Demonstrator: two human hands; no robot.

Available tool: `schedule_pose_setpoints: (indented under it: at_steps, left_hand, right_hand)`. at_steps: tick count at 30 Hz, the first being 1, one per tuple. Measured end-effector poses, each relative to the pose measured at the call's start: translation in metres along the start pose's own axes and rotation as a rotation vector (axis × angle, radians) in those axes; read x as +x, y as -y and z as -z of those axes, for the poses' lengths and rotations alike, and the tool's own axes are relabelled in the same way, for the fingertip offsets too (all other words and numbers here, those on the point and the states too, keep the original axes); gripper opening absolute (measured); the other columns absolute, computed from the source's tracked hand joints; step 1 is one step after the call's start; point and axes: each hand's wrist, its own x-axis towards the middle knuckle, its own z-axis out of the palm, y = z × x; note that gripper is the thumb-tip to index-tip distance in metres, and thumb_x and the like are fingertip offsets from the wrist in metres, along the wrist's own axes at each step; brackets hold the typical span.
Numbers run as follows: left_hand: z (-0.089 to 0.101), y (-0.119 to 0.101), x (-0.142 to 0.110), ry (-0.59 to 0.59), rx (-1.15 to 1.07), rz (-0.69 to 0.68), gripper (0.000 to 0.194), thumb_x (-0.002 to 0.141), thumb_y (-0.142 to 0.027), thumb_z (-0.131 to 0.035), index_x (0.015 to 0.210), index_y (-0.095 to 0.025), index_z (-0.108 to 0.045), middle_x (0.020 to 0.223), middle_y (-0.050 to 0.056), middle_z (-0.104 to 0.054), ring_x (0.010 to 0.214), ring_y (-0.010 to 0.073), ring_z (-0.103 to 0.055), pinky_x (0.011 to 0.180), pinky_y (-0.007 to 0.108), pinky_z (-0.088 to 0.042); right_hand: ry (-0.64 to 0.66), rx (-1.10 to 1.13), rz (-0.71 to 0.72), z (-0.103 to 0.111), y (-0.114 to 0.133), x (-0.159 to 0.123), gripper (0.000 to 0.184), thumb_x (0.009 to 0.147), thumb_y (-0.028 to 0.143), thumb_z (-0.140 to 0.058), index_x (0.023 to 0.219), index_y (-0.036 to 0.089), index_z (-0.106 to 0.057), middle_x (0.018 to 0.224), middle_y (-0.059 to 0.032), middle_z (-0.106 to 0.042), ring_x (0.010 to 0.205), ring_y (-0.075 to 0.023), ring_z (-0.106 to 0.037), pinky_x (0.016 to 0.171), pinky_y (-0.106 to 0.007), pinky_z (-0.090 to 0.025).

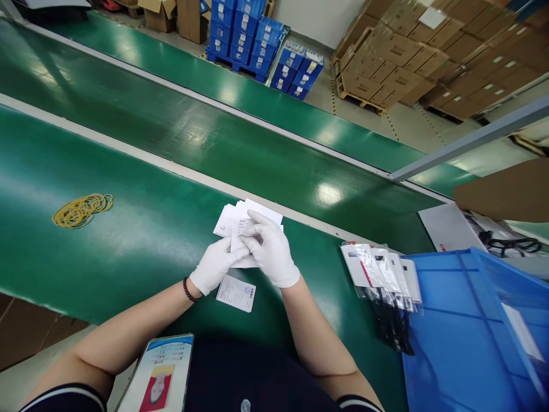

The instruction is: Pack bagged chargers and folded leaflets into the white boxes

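Both my hands wear white gloves and meet over a batch of white printed cards (226,220) on the green bench. My left hand (215,264) grips a printed card (238,228) by its lower edge, the thumb laid across it. My right hand (271,247) curves over the same card from the right, thumb and fingers closing on it; its fingertips partly hide the print. Other white sheets fan out behind and under the hands. Just below them a small pile of printed cards (237,293) lies flat on the bench.
Yellow rubber bands (83,210) lie at the left. To the right are bagged packets with black cables (381,274) beside a blue bin (454,332). A conveyor belt (266,151) runs beyond the bench. A grey post (472,140) slants across the right.
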Motion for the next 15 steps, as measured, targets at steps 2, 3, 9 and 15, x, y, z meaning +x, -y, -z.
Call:
schedule_pose_setpoints:
  at_steps: [2, 3, 9, 15]
  left_hand:
    - [-0.001, 0.002, 0.001, 0.055, -0.175, 0.014, 0.045, 0.083, -0.051, -0.068, 0.117, -0.021, -0.068, 0.122, 0.010, -0.067, 0.118, 0.0307, -0.059, 0.100, 0.043, -0.050]
    - [-0.001, 0.002, 0.001, 0.083, -0.276, 0.029, 0.046, 0.085, -0.053, -0.065, 0.117, -0.020, -0.068, 0.123, 0.011, -0.066, 0.118, 0.0309, -0.059, 0.099, 0.044, -0.051]
    - [-0.002, 0.002, 0.005, 0.121, -0.566, 0.128, 0.042, 0.084, -0.048, -0.070, 0.112, -0.017, -0.068, 0.124, 0.012, -0.065, 0.122, 0.0308, -0.057, 0.103, 0.045, -0.049]
    - [0.011, 0.012, 0.020, -0.111, -0.425, 0.051, 0.035, 0.080, -0.039, -0.072, 0.105, -0.014, -0.071, 0.122, 0.013, -0.067, 0.120, 0.0314, -0.059, 0.103, 0.045, -0.050]
  right_hand:
    - [0.009, 0.029, 0.000, 0.001, -0.001, 0.001, 0.007, 0.088, 0.027, -0.057, 0.084, 0.024, -0.063, 0.120, -0.0074, -0.068, 0.112, -0.0264, -0.063, 0.096, -0.050, -0.049]
    - [0.008, 0.042, 0.006, 0.001, -0.002, 0.000, 0.010, 0.090, 0.028, -0.056, 0.083, 0.024, -0.062, 0.116, -0.0068, -0.070, 0.110, -0.0254, -0.064, 0.095, -0.049, -0.050]
    - [-0.054, 0.121, 0.001, -0.007, -0.007, -0.003, 0.017, 0.094, 0.035, -0.054, 0.082, 0.025, -0.057, 0.111, -0.0063, -0.071, 0.107, -0.0239, -0.066, 0.095, -0.047, -0.052]
    - [-0.344, 0.286, -0.012, 0.008, 0.002, -0.012, 0.010, 0.094, 0.033, -0.054, 0.098, 0.025, -0.058, 0.101, -0.0066, -0.068, 0.095, -0.0223, -0.067, 0.084, -0.042, -0.056]
